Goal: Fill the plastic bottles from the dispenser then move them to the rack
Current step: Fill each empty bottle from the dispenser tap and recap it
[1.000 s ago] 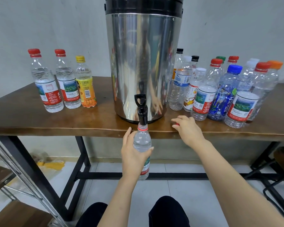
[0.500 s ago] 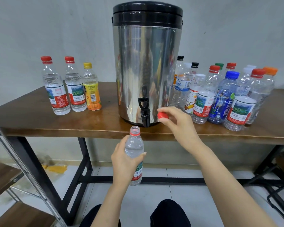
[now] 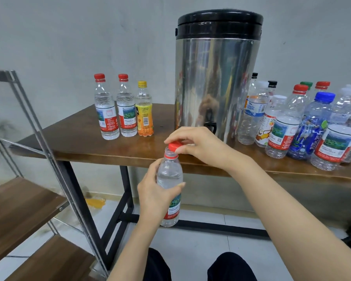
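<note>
The bottle (image 3: 168,171) is being held upright in the air just in front of the table (image 3: 79,138) edge, with water showing up to its shoulder. The left hand (image 3: 154,195) is wrapping round its middle, thumb across the near side and fingers curled behind. The right hand (image 3: 201,147) is pinching the red cap (image 3: 174,146) between thumb and fingertips and bringing it onto the neck. The cap is sitting tilted, not yet seated.

Turning it while it is tilted would probably be cross-threading it, leaving a leak on the rack (image 3: 18,211). A hard squeeze on the thin, full bottle could be pushing water out of the open neck onto the knees and floor. A loose pinch could be dropping the cap.

The dispenser (image 3: 217,78) is standing on the table behind the hands, its tap (image 3: 210,126) partly hidden by the right hand. Three capped bottles (image 3: 124,110) are standing to its left and a crowd of bottles (image 3: 302,126) to its right. The rack is waiting at the left, and its slanted metal post (image 3: 51,159) is crossing the way to the shelves.
</note>
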Action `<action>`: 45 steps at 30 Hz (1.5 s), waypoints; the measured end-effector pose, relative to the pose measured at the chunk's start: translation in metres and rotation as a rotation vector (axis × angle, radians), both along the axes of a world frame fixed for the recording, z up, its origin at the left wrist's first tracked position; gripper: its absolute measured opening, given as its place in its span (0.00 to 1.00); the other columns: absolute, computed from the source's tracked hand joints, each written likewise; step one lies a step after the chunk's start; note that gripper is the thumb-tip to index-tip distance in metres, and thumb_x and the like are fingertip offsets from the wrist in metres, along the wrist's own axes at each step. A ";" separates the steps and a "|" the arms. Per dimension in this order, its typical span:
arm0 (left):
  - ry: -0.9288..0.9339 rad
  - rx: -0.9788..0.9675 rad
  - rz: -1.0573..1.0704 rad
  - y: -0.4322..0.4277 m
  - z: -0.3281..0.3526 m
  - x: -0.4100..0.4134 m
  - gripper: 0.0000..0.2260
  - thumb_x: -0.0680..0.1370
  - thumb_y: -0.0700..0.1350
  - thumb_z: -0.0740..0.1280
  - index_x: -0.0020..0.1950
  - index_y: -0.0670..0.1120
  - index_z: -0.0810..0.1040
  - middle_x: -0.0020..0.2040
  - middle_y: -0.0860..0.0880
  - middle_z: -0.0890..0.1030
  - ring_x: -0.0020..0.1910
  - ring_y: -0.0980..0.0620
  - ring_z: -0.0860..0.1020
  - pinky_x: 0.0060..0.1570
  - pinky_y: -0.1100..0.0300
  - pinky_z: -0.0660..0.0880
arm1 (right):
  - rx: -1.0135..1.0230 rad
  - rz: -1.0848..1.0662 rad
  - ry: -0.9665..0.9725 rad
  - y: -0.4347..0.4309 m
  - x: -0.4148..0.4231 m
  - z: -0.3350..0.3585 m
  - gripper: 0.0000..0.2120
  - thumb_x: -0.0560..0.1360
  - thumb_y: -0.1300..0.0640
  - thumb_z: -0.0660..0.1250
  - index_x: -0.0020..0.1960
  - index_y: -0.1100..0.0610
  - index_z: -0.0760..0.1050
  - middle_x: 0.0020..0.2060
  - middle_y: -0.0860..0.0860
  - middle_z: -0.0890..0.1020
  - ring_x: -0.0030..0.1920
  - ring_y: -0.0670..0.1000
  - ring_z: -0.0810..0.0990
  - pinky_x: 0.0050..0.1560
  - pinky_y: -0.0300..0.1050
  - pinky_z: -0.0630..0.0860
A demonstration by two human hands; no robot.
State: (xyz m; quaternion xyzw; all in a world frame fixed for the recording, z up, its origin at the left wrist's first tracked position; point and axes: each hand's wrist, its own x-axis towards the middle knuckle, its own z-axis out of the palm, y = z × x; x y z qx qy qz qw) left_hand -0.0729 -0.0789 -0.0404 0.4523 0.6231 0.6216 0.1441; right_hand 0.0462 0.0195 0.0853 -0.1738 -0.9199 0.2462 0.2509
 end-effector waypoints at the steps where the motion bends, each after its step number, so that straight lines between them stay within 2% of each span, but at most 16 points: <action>1: 0.003 0.000 0.006 -0.002 0.000 -0.003 0.31 0.65 0.43 0.81 0.59 0.64 0.71 0.53 0.63 0.80 0.52 0.67 0.78 0.49 0.69 0.74 | -0.008 0.013 -0.008 -0.001 -0.005 0.001 0.14 0.76 0.66 0.69 0.60 0.57 0.81 0.54 0.47 0.80 0.57 0.44 0.78 0.63 0.38 0.74; 10: 0.035 -0.010 0.066 -0.009 -0.001 -0.022 0.31 0.64 0.46 0.81 0.61 0.64 0.71 0.54 0.63 0.79 0.53 0.62 0.79 0.53 0.61 0.77 | 0.052 0.053 -0.112 -0.010 -0.034 0.003 0.14 0.75 0.66 0.70 0.61 0.59 0.81 0.56 0.52 0.81 0.58 0.48 0.78 0.63 0.38 0.73; 12: 0.047 -0.009 0.071 -0.011 0.000 -0.025 0.31 0.64 0.46 0.81 0.61 0.63 0.72 0.54 0.61 0.80 0.53 0.60 0.79 0.54 0.60 0.78 | 0.063 0.024 -0.142 -0.010 -0.038 0.005 0.14 0.75 0.60 0.72 0.60 0.58 0.81 0.55 0.51 0.81 0.56 0.48 0.78 0.60 0.37 0.73; 15: 0.050 -0.004 0.078 -0.012 -0.001 -0.027 0.30 0.64 0.45 0.81 0.60 0.63 0.73 0.52 0.61 0.81 0.52 0.61 0.79 0.53 0.59 0.79 | 0.097 -0.062 -0.192 -0.013 -0.042 0.007 0.17 0.71 0.47 0.74 0.55 0.55 0.81 0.48 0.49 0.81 0.46 0.46 0.77 0.48 0.36 0.75; 18: 0.052 -0.010 0.070 -0.014 -0.001 -0.029 0.30 0.64 0.46 0.81 0.58 0.65 0.72 0.52 0.61 0.81 0.52 0.62 0.79 0.52 0.61 0.78 | 0.211 -0.168 -0.252 -0.017 -0.045 0.003 0.21 0.70 0.35 0.69 0.53 0.49 0.76 0.42 0.41 0.76 0.42 0.42 0.74 0.42 0.42 0.72; 20: 0.045 -0.008 0.065 -0.015 0.000 -0.031 0.30 0.64 0.45 0.81 0.56 0.67 0.71 0.52 0.62 0.81 0.51 0.65 0.79 0.50 0.65 0.77 | 0.146 -0.135 -0.213 -0.017 -0.044 0.004 0.19 0.73 0.38 0.69 0.59 0.46 0.75 0.48 0.37 0.77 0.47 0.37 0.73 0.46 0.39 0.70; 22: 0.029 -0.004 0.062 -0.016 0.001 -0.034 0.30 0.65 0.44 0.81 0.57 0.66 0.72 0.52 0.62 0.81 0.51 0.66 0.79 0.48 0.69 0.75 | -0.023 -0.030 -0.159 -0.015 -0.043 0.009 0.20 0.77 0.51 0.70 0.68 0.48 0.73 0.59 0.40 0.79 0.56 0.36 0.75 0.49 0.27 0.69; 23: 0.024 -0.005 0.061 -0.017 0.001 -0.035 0.30 0.65 0.43 0.81 0.57 0.66 0.72 0.52 0.62 0.81 0.51 0.66 0.79 0.48 0.70 0.75 | -0.066 0.005 -0.158 -0.013 -0.042 0.011 0.21 0.78 0.57 0.69 0.70 0.50 0.72 0.61 0.42 0.79 0.59 0.36 0.75 0.50 0.24 0.69; 25: 0.022 -0.004 0.060 -0.017 0.001 -0.036 0.30 0.65 0.43 0.81 0.58 0.65 0.72 0.52 0.62 0.81 0.51 0.66 0.78 0.48 0.70 0.75 | -0.074 0.030 -0.146 -0.009 -0.044 0.008 0.21 0.77 0.61 0.70 0.68 0.51 0.74 0.59 0.46 0.82 0.59 0.37 0.77 0.50 0.23 0.69; 28: 0.025 0.006 0.060 -0.015 0.001 -0.038 0.30 0.65 0.44 0.81 0.60 0.63 0.73 0.53 0.61 0.81 0.52 0.63 0.79 0.51 0.66 0.76 | -0.079 0.008 -0.035 -0.006 -0.052 0.001 0.17 0.75 0.63 0.72 0.62 0.54 0.77 0.53 0.49 0.84 0.52 0.37 0.80 0.47 0.24 0.70; 31: 0.000 0.005 0.075 -0.012 -0.001 -0.045 0.30 0.65 0.44 0.81 0.61 0.62 0.73 0.54 0.60 0.81 0.53 0.61 0.80 0.51 0.63 0.78 | -0.075 0.008 0.050 -0.005 -0.063 -0.009 0.15 0.74 0.58 0.73 0.60 0.53 0.78 0.51 0.46 0.84 0.54 0.40 0.78 0.51 0.28 0.71; 34: -0.022 0.008 0.112 -0.008 0.001 -0.059 0.30 0.65 0.43 0.81 0.61 0.62 0.72 0.54 0.61 0.80 0.53 0.60 0.79 0.52 0.60 0.78 | 0.079 -0.115 0.161 0.001 -0.080 -0.030 0.14 0.78 0.49 0.68 0.63 0.49 0.77 0.55 0.44 0.82 0.59 0.42 0.72 0.58 0.39 0.70; 37: -0.031 0.030 0.165 -0.006 0.012 -0.079 0.30 0.65 0.42 0.81 0.60 0.61 0.71 0.53 0.63 0.79 0.52 0.64 0.78 0.53 0.60 0.76 | 0.283 -0.310 0.228 0.014 -0.105 -0.052 0.12 0.81 0.51 0.62 0.62 0.52 0.78 0.58 0.47 0.81 0.61 0.49 0.72 0.58 0.49 0.73; 40: -0.020 0.061 0.218 -0.003 0.029 -0.102 0.30 0.66 0.42 0.80 0.61 0.60 0.71 0.53 0.60 0.79 0.52 0.63 0.78 0.53 0.59 0.76 | 0.366 -0.419 0.037 0.027 -0.134 -0.068 0.14 0.83 0.50 0.59 0.64 0.53 0.76 0.62 0.48 0.79 0.62 0.53 0.71 0.58 0.52 0.72; 42: 0.013 0.094 0.254 0.001 0.041 -0.120 0.29 0.66 0.42 0.80 0.62 0.58 0.72 0.54 0.58 0.80 0.52 0.61 0.79 0.52 0.61 0.76 | 0.361 -0.448 -0.132 0.035 -0.153 -0.079 0.16 0.84 0.48 0.56 0.66 0.52 0.74 0.65 0.48 0.77 0.65 0.53 0.70 0.60 0.50 0.68; 45: 0.054 0.141 0.322 0.011 0.064 -0.149 0.29 0.67 0.43 0.80 0.64 0.55 0.74 0.53 0.59 0.79 0.51 0.62 0.78 0.51 0.64 0.74 | 0.315 -0.492 -0.259 0.042 -0.173 -0.093 0.18 0.84 0.46 0.52 0.66 0.52 0.74 0.64 0.50 0.77 0.65 0.54 0.70 0.61 0.52 0.67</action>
